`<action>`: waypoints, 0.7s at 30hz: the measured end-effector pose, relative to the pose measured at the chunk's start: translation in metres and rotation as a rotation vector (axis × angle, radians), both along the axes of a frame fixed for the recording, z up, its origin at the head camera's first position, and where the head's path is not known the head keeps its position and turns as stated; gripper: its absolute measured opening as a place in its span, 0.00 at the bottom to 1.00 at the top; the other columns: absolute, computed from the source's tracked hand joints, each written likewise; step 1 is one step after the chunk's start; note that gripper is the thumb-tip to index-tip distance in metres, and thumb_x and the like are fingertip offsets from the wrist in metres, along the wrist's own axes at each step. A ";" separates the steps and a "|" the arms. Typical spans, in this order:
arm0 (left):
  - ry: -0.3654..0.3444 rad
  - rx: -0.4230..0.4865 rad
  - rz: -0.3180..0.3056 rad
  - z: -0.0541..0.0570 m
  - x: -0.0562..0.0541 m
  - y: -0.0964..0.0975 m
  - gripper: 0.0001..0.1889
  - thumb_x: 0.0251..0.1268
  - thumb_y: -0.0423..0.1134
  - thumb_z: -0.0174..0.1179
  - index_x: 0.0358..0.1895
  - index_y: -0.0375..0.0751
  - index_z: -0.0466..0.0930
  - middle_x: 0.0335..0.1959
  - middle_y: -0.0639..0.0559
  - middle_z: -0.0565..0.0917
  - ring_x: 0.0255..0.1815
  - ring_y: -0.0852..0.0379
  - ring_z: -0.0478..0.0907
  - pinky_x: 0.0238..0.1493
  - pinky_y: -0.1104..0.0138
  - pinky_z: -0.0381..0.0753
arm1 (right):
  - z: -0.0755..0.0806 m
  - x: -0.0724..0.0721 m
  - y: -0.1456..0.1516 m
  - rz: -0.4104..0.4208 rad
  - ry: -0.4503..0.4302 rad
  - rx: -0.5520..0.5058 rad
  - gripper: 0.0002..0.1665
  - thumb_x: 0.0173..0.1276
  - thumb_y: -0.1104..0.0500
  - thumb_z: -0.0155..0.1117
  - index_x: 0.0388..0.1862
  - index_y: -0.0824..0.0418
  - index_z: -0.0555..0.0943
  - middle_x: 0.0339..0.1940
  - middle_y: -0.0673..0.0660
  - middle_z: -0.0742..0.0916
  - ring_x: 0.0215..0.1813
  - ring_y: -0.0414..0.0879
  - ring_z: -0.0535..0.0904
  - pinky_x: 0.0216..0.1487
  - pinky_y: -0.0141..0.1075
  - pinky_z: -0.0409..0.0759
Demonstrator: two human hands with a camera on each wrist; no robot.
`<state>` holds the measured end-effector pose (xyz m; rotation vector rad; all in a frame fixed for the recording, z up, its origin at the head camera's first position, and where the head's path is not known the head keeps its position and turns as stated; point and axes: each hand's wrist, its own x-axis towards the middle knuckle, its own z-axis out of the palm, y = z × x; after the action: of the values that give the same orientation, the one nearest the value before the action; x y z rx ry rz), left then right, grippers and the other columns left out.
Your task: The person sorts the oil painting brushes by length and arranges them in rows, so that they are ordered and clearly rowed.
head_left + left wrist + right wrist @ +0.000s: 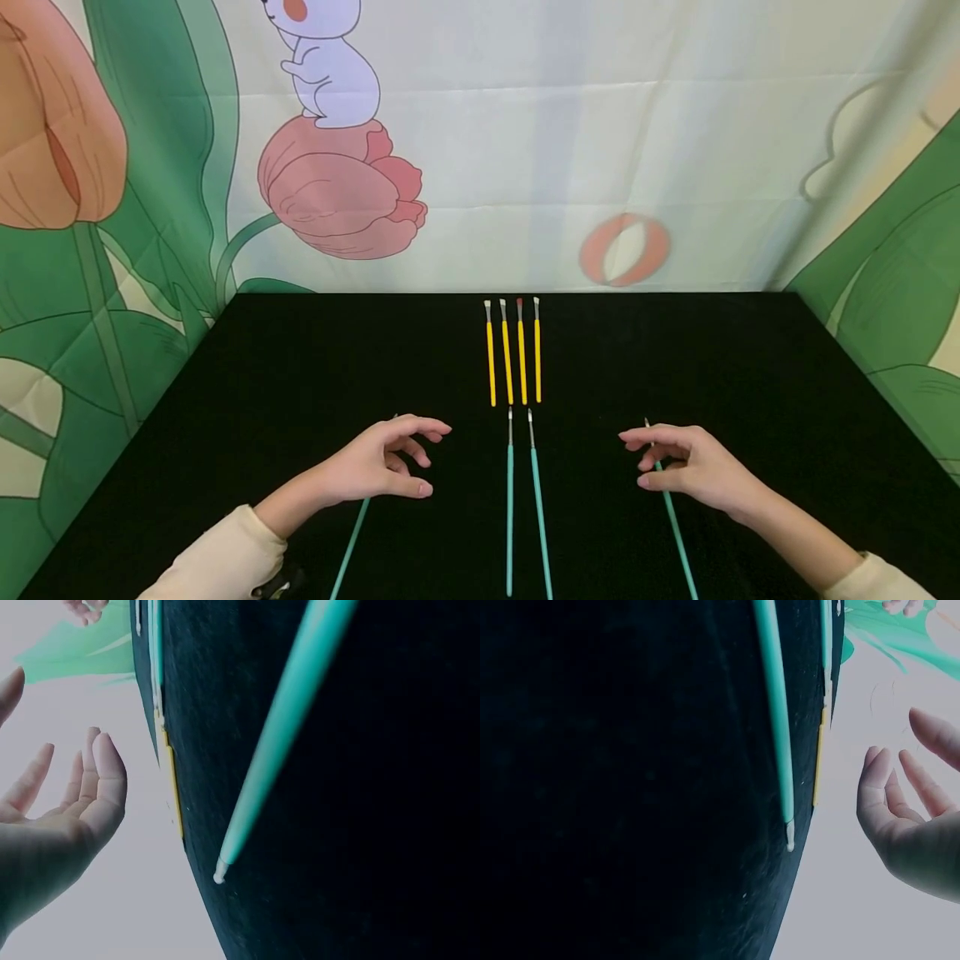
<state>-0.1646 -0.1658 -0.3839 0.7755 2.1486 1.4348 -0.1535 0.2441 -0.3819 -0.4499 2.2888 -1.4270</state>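
My left hand (375, 460) hovers over the left teal-handled paintbrush (351, 546), its fingers loosely bent and holding nothing. That brush's tip peeks out beyond the hand in the head view; the left wrist view shows its teal handle (277, 735) lying below the hand. On the other side, my right hand (693, 467) is likewise relaxed above the right teal paintbrush (678, 537), thumb and fingers apart. Between the hands lie two more teal paintbrushes (510, 517), bristles pointing away from me. Just beyond them is a row of several yellow-handled paintbrushes (507, 362), one with a reddish tip.
All the brushes rest on a black-covered table (360, 350). Behind its far edge hangs a pale curtain (510, 167) printed with tulips, leaves and a white animal. A small dark object (281, 579) shows at the left cuff.
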 end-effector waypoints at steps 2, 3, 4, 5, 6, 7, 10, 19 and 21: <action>-0.002 -0.010 0.000 -0.001 0.000 -0.004 0.32 0.52 0.34 0.65 0.62 0.39 0.64 0.56 0.36 0.65 0.46 0.44 0.72 0.39 0.62 0.78 | -0.002 0.000 0.003 -0.011 -0.009 -0.005 0.33 0.54 0.63 0.64 0.60 0.69 0.68 0.52 0.70 0.74 0.43 0.57 0.76 0.38 0.41 0.78; -0.008 -0.014 0.004 -0.001 -0.001 -0.005 0.31 0.52 0.34 0.65 0.62 0.40 0.65 0.56 0.36 0.65 0.46 0.44 0.72 0.39 0.62 0.78 | -0.003 0.001 0.005 -0.015 -0.012 -0.006 0.33 0.54 0.64 0.64 0.60 0.70 0.68 0.52 0.70 0.74 0.43 0.57 0.76 0.38 0.41 0.78; -0.012 -0.017 0.007 -0.002 -0.001 -0.007 0.31 0.53 0.33 0.64 0.62 0.40 0.65 0.56 0.37 0.65 0.46 0.44 0.72 0.39 0.61 0.78 | -0.004 0.001 0.006 -0.019 -0.015 -0.006 0.33 0.54 0.64 0.64 0.60 0.70 0.68 0.52 0.70 0.74 0.43 0.56 0.76 0.38 0.41 0.78; -0.018 -0.018 0.010 -0.002 -0.001 -0.009 0.30 0.53 0.33 0.64 0.62 0.40 0.65 0.56 0.37 0.64 0.47 0.43 0.72 0.39 0.61 0.78 | -0.005 0.001 0.008 -0.024 -0.017 -0.004 0.33 0.54 0.64 0.64 0.60 0.70 0.68 0.51 0.70 0.74 0.42 0.55 0.76 0.38 0.41 0.78; -0.021 -0.019 0.013 -0.003 -0.002 -0.011 0.30 0.53 0.32 0.64 0.62 0.40 0.66 0.56 0.37 0.64 0.47 0.43 0.71 0.39 0.61 0.78 | -0.006 0.002 0.009 -0.027 -0.019 -0.004 0.33 0.54 0.64 0.64 0.60 0.70 0.68 0.51 0.70 0.74 0.41 0.54 0.77 0.37 0.40 0.78; -0.024 -0.018 0.016 -0.003 -0.001 -0.012 0.30 0.53 0.32 0.63 0.61 0.41 0.66 0.56 0.36 0.64 0.47 0.43 0.71 0.39 0.61 0.78 | -0.007 0.002 0.011 -0.030 -0.024 -0.005 0.33 0.54 0.64 0.64 0.60 0.71 0.68 0.51 0.70 0.74 0.41 0.53 0.77 0.37 0.40 0.78; -0.024 -0.013 0.020 -0.006 -0.001 -0.018 0.29 0.53 0.31 0.63 0.61 0.40 0.66 0.53 0.35 0.64 0.47 0.41 0.71 0.39 0.62 0.78 | -0.008 0.003 0.014 -0.042 -0.042 0.003 0.34 0.54 0.63 0.64 0.60 0.71 0.67 0.50 0.69 0.74 0.40 0.51 0.77 0.37 0.40 0.79; -0.040 -0.049 -0.028 -0.012 -0.004 -0.038 0.33 0.52 0.33 0.64 0.64 0.40 0.64 0.48 0.34 0.63 0.41 0.47 0.71 0.35 0.65 0.78 | -0.017 0.004 0.025 -0.071 -0.054 0.081 0.39 0.52 0.61 0.66 0.63 0.68 0.65 0.47 0.66 0.73 0.38 0.51 0.76 0.36 0.42 0.77; -0.060 -0.060 -0.018 -0.014 -0.005 -0.044 0.33 0.52 0.33 0.65 0.64 0.40 0.64 0.47 0.35 0.63 0.40 0.48 0.71 0.34 0.65 0.77 | -0.020 0.004 0.028 -0.063 -0.060 0.091 0.39 0.52 0.61 0.67 0.64 0.68 0.64 0.48 0.66 0.72 0.38 0.51 0.76 0.36 0.43 0.76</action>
<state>-0.1695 -0.2098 -0.3976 0.7194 2.1243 1.3606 -0.1491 0.2718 -0.4020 -0.3057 2.3279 -1.3399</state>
